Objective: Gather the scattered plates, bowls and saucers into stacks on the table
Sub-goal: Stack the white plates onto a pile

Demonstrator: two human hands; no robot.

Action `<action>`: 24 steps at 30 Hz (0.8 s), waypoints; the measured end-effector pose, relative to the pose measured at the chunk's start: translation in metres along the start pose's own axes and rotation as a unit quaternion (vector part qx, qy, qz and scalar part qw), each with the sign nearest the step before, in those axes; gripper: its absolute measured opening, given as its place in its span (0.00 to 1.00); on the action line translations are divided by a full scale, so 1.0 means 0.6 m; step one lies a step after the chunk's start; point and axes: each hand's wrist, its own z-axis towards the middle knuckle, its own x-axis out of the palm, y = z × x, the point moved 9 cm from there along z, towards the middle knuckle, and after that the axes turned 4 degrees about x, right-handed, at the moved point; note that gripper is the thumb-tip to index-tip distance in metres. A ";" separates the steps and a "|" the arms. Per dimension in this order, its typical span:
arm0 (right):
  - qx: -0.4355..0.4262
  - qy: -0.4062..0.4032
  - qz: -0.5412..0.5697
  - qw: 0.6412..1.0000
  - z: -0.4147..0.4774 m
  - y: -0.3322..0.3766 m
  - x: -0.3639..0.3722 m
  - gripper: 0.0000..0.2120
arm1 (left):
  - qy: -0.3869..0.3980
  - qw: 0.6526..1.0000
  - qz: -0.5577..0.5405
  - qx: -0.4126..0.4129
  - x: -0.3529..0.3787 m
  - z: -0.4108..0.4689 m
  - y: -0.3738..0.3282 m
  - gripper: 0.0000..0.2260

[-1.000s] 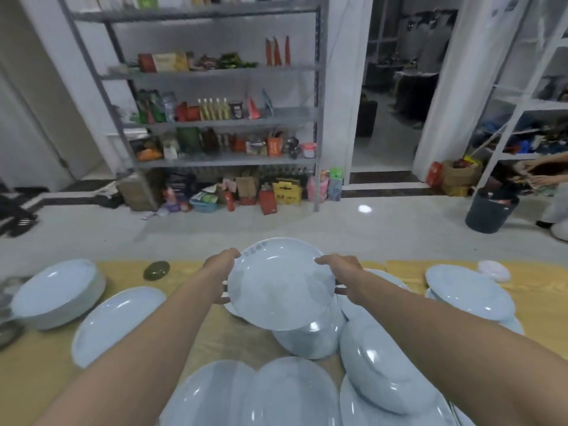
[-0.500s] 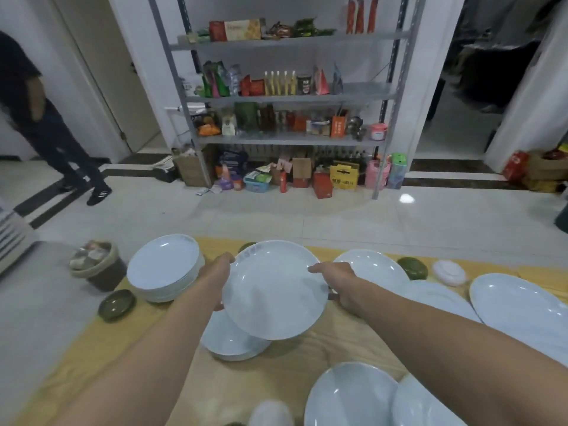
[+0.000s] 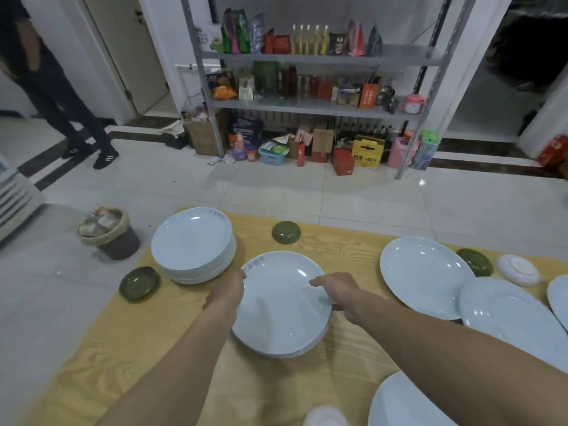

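Observation:
A large white plate [image 3: 281, 305] lies on top of a short stack of like plates at the table's middle. My left hand [image 3: 229, 292] grips its left rim and my right hand [image 3: 333, 292] grips its right rim, thumb over the edge. A taller stack of white plates [image 3: 192, 244] stands at the far left. Single white plates lie to the right [image 3: 425, 276], [image 3: 510, 315] and at the near edge [image 3: 408, 404]. Green saucers sit at the left edge [image 3: 139, 283], the far edge [image 3: 285, 232] and the right [image 3: 475, 261]. A small white bowl [image 3: 518, 269] lies upside down at the far right.
The wooden table [image 3: 153, 348] has its left edge near the green saucer. A lined waste bin [image 3: 107, 232] stands on the floor by the far left corner. A metal shelf unit [image 3: 307, 103] and a standing person [image 3: 61, 96] are beyond.
Both hands carried the plate leftward and lowered it from mid-air onto the short stack. My view swung left and down, bringing the tall stack and bin closer.

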 end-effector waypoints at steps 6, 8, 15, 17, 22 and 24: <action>-0.005 -0.042 -0.045 0.998 0.012 0.003 -0.005 0.22 | -0.023 0.997 0.072 0.018 0.002 -0.020 -0.018 0.20; 0.008 -0.046 -0.033 0.998 0.012 -0.003 -0.007 0.22 | -0.023 0.994 0.105 0.034 0.006 -0.022 -0.023 0.13; -0.003 0.002 -0.066 0.998 0.016 -0.015 -0.002 0.24 | -0.024 0.976 0.211 0.052 0.011 -0.039 -0.029 0.20; -0.051 -0.014 -0.162 0.985 0.003 0.001 -0.016 0.31 | -0.028 0.954 0.287 0.088 0.020 -0.059 -0.050 0.23; -0.238 -0.098 -0.560 0.787 -0.064 0.039 -0.086 0.38 | -0.006 0.833 0.479 0.276 0.113 -0.162 -0.137 0.27; -0.274 -0.124 -0.626 0.720 -0.098 0.033 -0.137 0.37 | 0.001 0.779 0.519 0.353 0.167 -0.222 -0.174 0.27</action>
